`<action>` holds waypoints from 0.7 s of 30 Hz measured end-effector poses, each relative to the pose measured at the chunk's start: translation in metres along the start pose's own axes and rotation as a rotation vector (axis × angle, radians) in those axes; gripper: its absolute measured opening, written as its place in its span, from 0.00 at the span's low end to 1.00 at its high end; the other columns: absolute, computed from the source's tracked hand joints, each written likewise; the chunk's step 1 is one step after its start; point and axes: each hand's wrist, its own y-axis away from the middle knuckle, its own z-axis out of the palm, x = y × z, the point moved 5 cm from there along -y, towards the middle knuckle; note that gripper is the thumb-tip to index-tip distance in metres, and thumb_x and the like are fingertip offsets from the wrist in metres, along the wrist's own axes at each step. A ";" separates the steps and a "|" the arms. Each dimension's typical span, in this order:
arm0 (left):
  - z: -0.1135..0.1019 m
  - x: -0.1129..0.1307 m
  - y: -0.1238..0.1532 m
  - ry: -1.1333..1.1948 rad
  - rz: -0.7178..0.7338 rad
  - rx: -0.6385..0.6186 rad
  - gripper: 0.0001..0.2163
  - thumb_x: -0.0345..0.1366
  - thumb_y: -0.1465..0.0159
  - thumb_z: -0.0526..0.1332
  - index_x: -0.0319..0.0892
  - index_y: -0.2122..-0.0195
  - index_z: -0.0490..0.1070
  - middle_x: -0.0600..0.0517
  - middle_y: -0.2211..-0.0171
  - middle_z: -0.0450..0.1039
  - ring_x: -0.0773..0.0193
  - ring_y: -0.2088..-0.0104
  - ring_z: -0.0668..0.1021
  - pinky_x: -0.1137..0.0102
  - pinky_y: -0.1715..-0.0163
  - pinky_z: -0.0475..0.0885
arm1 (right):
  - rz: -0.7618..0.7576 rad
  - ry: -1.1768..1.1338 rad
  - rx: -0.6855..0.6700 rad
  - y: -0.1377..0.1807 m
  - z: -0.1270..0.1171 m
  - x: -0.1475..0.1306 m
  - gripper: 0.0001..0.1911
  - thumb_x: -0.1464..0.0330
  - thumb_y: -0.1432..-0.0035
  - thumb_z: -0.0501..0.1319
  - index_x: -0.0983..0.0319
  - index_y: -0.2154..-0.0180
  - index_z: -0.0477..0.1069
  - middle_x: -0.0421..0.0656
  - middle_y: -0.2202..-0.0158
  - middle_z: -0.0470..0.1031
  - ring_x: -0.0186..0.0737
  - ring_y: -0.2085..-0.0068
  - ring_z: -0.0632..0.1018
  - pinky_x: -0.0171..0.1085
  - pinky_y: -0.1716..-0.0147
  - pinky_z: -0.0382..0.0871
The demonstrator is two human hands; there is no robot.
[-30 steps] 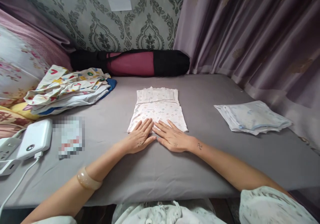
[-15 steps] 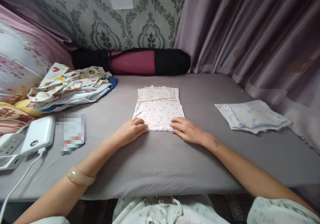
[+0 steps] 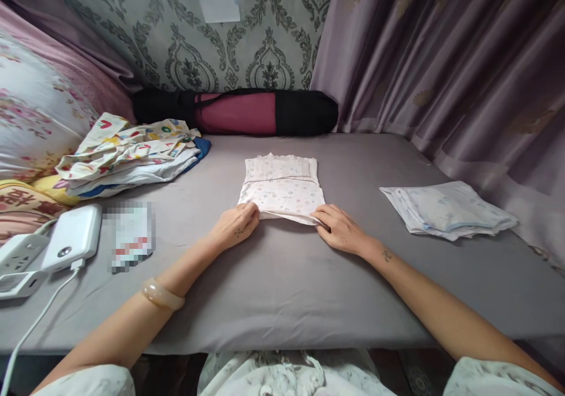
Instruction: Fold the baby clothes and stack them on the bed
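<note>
A small white printed garment [image 3: 281,184] lies folded into a narrow strip in the middle of the grey bed sheet [image 3: 282,290]. My left hand [image 3: 235,226] pinches its near left corner with curled fingers. My right hand [image 3: 339,227] pinches the near right corner the same way. The near edge is lifted a little off the sheet between both hands. The garment's far part lies flat.
A pile of colourful printed clothes [image 3: 128,152] lies at the back left. A folded pale blue stack [image 3: 448,209] sits at the right. A black and maroon roll bag [image 3: 238,112] lies against the wall. A white power bank [image 3: 73,238], socket strip [image 3: 17,259] and cable sit near left.
My hands moved from lying flat on the garment's near edge to its two near corners, closed on them, and raised the near edge off the sheet.
</note>
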 end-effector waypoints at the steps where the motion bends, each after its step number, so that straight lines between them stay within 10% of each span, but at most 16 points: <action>1: 0.000 0.000 0.000 -0.013 0.018 0.000 0.12 0.39 0.29 0.44 0.44 0.62 0.64 0.49 0.67 0.72 0.60 0.65 0.75 0.68 0.67 0.68 | 0.008 0.027 0.008 -0.001 0.001 0.002 0.17 0.72 0.37 0.51 0.60 0.51 0.72 0.48 0.54 0.73 0.46 0.53 0.72 0.44 0.51 0.68; 6: 0.000 -0.001 0.010 -0.023 0.191 -0.054 0.14 0.43 0.28 0.44 0.44 0.60 0.67 0.47 0.62 0.71 0.59 0.60 0.74 0.68 0.63 0.69 | 0.031 0.140 0.060 0.000 0.002 0.003 0.20 0.78 0.42 0.52 0.62 0.51 0.72 0.48 0.52 0.75 0.46 0.53 0.73 0.43 0.50 0.67; 15: -0.003 -0.017 0.006 0.141 -0.070 -0.021 0.18 0.45 0.29 0.45 0.44 0.70 0.66 0.50 0.68 0.70 0.62 0.68 0.73 0.70 0.69 0.62 | 0.031 0.020 0.094 -0.004 0.002 0.018 0.18 0.68 0.32 0.49 0.62 0.44 0.67 0.50 0.51 0.76 0.47 0.52 0.75 0.42 0.54 0.69; 21: 0.003 -0.026 -0.010 0.146 -0.242 -0.096 0.20 0.51 0.32 0.47 0.44 0.75 0.61 0.53 0.77 0.64 0.65 0.76 0.66 0.70 0.74 0.53 | 0.300 -0.285 0.047 -0.023 -0.006 0.044 0.21 0.58 0.33 0.48 0.61 0.65 0.74 0.41 0.67 0.77 0.39 0.66 0.75 0.35 0.66 0.65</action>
